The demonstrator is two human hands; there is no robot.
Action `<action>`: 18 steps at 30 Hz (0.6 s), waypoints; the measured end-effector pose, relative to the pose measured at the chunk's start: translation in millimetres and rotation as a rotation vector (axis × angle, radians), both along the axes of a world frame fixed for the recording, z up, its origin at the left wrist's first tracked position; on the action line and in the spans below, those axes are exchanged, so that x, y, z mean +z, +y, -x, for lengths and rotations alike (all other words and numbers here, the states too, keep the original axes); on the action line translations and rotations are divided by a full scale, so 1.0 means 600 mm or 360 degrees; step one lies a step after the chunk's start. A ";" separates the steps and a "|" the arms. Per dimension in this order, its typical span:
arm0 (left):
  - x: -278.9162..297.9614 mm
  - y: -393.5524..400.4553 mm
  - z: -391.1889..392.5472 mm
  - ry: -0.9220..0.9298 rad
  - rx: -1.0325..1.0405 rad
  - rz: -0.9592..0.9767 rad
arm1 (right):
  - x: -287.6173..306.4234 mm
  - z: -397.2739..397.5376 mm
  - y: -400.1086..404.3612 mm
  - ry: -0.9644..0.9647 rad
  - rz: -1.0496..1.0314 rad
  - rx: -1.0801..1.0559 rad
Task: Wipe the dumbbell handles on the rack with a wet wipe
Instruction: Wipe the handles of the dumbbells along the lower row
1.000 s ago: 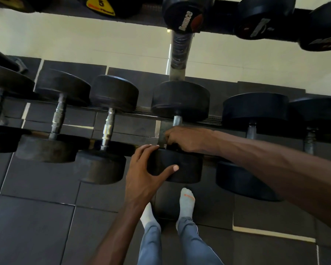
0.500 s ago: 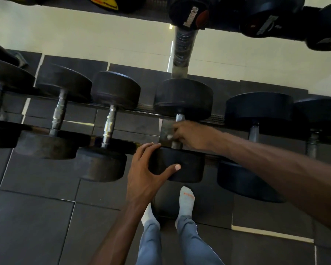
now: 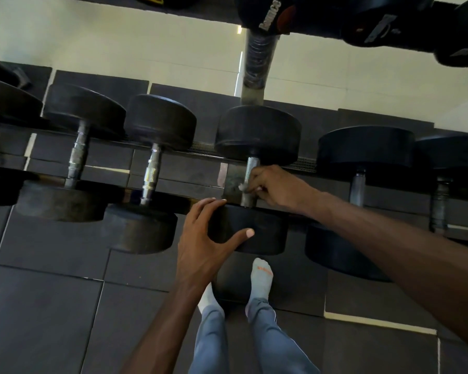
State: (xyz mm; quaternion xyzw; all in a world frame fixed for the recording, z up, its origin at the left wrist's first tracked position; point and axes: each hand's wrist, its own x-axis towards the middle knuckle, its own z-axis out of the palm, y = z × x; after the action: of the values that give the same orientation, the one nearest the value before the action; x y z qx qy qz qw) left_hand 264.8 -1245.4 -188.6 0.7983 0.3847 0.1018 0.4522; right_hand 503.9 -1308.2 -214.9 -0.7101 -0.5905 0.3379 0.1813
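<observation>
— Two hands on one dumbbell (image 3: 257, 182), is that right?

— Yes, the middle one on the lower rack rail (image 3: 173, 191). The left hand (image 3: 203, 238) is spread wide over its near head, fingertips on the top edge at about twelve o'clock from the palm, thumb stretched out toward three o'clock across the rubber face. It presses there, fingers nearly straight, curled round nothing.

— And the other?

— The right hand (image 3: 270, 187) comes in from four o'clock and is curled round the metal handle (image 3: 251, 166), just above the near head. A scrap of white, the wet wipe (image 3: 243, 187), pokes out at the nine o'clock side of its fingers, pinched against the bar. The upper stretch of the knurled handle shows bare above the knuckles.

— What sits around it?

— More dumbbells in the same row: one with a chrome handle (image 3: 151, 174) close at nine o'clock, another further the same way, and a bigger one (image 3: 362, 184) at three o'clock, partly behind the forearm. An upper shelf of dumbbells (image 3: 376, 20) hangs at twelve o'clock. At six o'clock, grey trouser legs and pale socks (image 3: 261, 276) stand on dark floor mats (image 3: 43, 306).
</observation>
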 end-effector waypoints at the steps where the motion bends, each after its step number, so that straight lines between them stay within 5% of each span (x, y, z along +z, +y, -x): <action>1: 0.000 0.000 0.000 -0.0002 0.0002 -0.0002 | -0.004 0.003 -0.004 0.0036 0.0084 0.0036; 5: -0.001 -0.003 -0.001 -0.0017 0.0033 0.0000 | -0.008 0.006 0.003 -0.0055 0.0272 0.0235; 9: 0.000 -0.004 -0.002 -0.0012 0.0039 0.0003 | 0.022 0.006 0.024 -0.0167 0.0070 0.0540; 14: 0.000 -0.002 -0.001 0.0006 0.0014 -0.0004 | 0.014 0.006 0.053 -0.0713 -0.0054 0.0344; 18: 0.001 -0.001 -0.002 -0.0004 0.0020 -0.0003 | 0.033 0.012 0.050 -0.0793 -0.0109 0.0888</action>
State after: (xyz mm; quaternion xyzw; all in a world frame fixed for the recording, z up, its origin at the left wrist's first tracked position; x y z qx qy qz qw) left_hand 266.0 -1246.3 -188.3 0.7961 0.3889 0.1059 0.4513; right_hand 496.7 -1277.9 -194.9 -0.5758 -0.7983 0.1713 -0.0435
